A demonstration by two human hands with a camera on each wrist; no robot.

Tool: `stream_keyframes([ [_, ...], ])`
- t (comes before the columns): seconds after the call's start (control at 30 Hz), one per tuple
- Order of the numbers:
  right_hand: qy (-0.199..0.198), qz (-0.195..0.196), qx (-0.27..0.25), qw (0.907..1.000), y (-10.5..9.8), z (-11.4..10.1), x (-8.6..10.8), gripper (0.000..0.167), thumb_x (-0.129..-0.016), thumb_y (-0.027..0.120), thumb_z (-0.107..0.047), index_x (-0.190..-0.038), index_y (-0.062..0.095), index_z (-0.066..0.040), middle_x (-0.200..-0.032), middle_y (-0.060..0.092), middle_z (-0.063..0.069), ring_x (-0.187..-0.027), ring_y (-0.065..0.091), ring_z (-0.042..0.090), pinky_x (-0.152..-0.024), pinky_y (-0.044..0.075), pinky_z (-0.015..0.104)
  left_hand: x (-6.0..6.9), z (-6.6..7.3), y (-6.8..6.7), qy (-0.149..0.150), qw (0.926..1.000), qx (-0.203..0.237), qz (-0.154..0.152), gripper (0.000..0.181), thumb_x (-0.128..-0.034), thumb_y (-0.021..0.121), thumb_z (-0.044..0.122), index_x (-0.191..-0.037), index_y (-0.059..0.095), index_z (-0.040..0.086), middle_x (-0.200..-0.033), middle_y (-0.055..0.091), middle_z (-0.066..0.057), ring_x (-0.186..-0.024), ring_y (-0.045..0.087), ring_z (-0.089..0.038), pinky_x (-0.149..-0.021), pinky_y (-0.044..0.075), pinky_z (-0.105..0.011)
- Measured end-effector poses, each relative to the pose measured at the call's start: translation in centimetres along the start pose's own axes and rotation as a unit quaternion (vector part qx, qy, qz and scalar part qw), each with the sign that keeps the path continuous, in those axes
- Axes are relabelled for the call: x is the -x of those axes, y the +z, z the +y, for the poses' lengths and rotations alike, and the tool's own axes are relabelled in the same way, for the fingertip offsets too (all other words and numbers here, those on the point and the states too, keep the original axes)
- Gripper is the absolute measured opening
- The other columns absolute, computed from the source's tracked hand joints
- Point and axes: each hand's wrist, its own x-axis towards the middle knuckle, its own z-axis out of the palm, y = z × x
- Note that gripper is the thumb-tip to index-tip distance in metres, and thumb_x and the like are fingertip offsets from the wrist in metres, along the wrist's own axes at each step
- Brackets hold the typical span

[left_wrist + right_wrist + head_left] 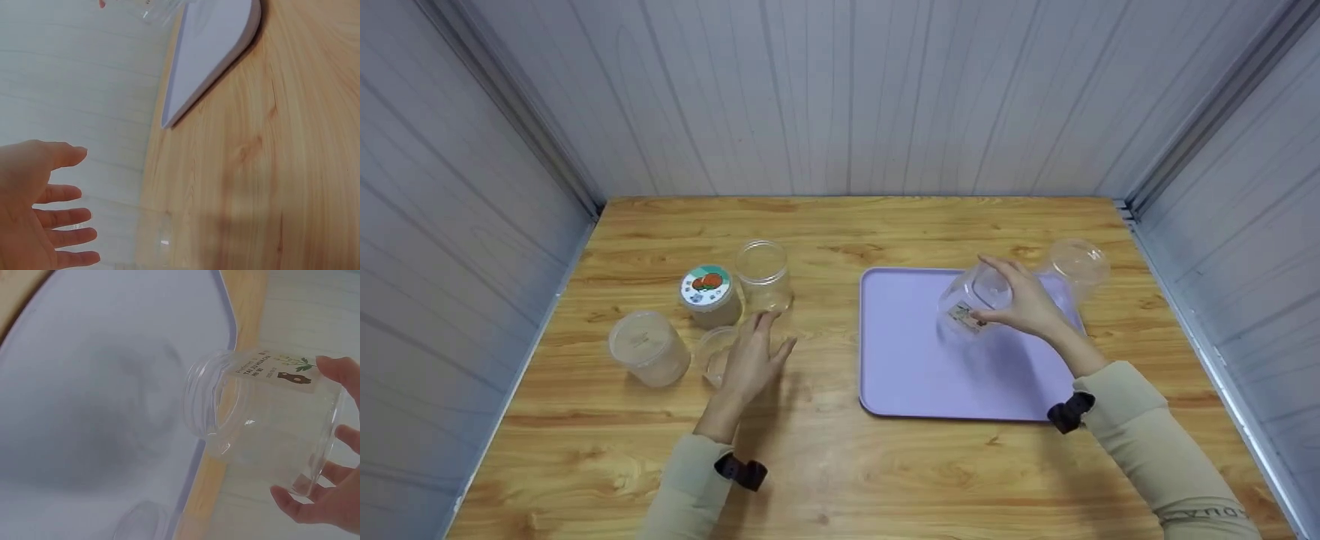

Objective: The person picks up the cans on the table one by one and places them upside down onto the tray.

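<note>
R hand [1024, 304] is clamped on the clear jar [964, 313], held over the tray [915, 375] w/ its long axis on a slant: mouth turned down twd tray, base up. L hand [751, 361], farther from jar, is held left of tray, fingers apart.

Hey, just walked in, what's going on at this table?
A person's right hand holds a clear labelled jar near its base, mouth tipped downward above a purple tray. The left hand, open and holding nothing, is near a picture-lidded tub and a clear container on the table. Another clear container is at the tray's far right corner.
</note>
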Motion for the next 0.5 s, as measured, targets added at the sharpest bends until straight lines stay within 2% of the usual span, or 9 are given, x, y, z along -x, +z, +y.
stream_keyframes([
  [0.23, 0.028, -0.031, -0.002, 0.9991, -0.1, 0.8, -0.8, 0.087, -0.065, 0.079, -0.026, -0.137, 0.032, -0.008, -0.136, 0.024, 0.028, -0.122, 0.022, 0.047, -0.092, 0.022, 0.063, 0.0, -0.8, -0.2, 0.004, 0.9999, -0.010, 0.013, 0.044, -0.0834, 0.062, 0.023, -0.117, 0.051, -0.003, -0.113, 0.048, -0.020, -0.105, 0.046, -0.033, -0.084, 0.043, -0.043],
  [0.5, 0.028, -0.039, -0.004, 0.9988, 0.0, 1.8, -1.4, 0.087, -0.066, 0.078, -0.025, -0.137, 0.032, -0.008, -0.137, 0.026, 0.025, -0.122, 0.025, 0.044, -0.093, 0.023, 0.061, 0.1, -1.4, -0.6, -0.028, 0.9991, -0.033, 0.007, 0.046, -0.0827, 0.062, 0.023, -0.118, 0.049, -0.002, -0.116, 0.046, -0.021, -0.108, 0.044, -0.034, -0.085, 0.041, -0.045],
])
